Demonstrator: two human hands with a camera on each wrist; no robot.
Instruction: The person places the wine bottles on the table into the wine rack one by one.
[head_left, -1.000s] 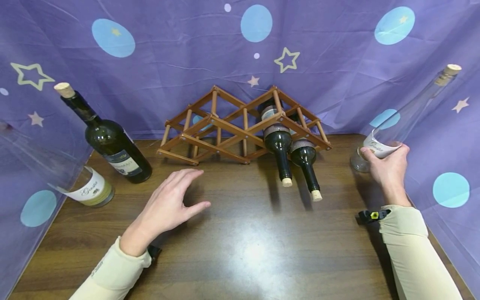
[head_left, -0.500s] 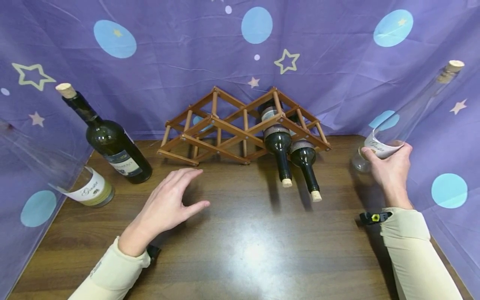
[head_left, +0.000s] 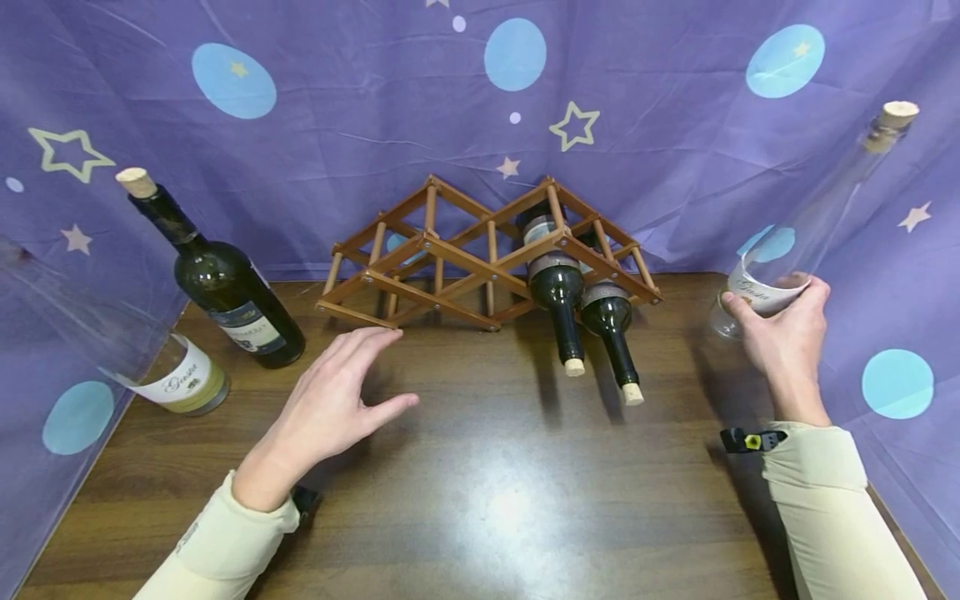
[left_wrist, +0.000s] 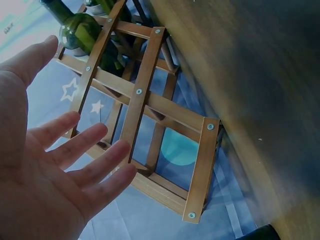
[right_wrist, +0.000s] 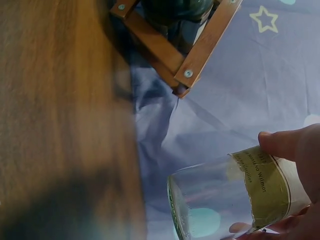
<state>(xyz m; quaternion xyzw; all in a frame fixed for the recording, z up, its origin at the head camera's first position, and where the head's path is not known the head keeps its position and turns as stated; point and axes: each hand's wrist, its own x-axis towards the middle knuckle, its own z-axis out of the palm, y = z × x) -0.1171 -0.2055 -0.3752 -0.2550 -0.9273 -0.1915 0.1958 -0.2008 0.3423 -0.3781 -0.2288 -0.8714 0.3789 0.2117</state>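
My right hand (head_left: 787, 333) grips a clear glass wine bottle (head_left: 798, 225) low on its body, over the white label. A cork plugs its neck, which leans up and to the right. In the right wrist view the bottle's base (right_wrist: 182, 207) appears apart from the tabletop. My left hand (head_left: 330, 400), fingers spread and holding nothing, hovers in front of the left part of a wooden lattice wine rack (head_left: 430, 242). On the rack's right side lie two dark green wine bottles (head_left: 557, 287), (head_left: 609, 312), corked necks pointing toward me.
At the left stand a corked dark green wine bottle (head_left: 225, 275) and a clear bottle (head_left: 180, 375) with a white and yellow-green label. The brown wooden table (head_left: 480, 500) ends at a purple curtain (head_left: 360, 92) behind and on both sides.
My right hand has raised the clear bottle slightly, and its base has shifted a little to the right. My left hand has moved slightly toward the rack.
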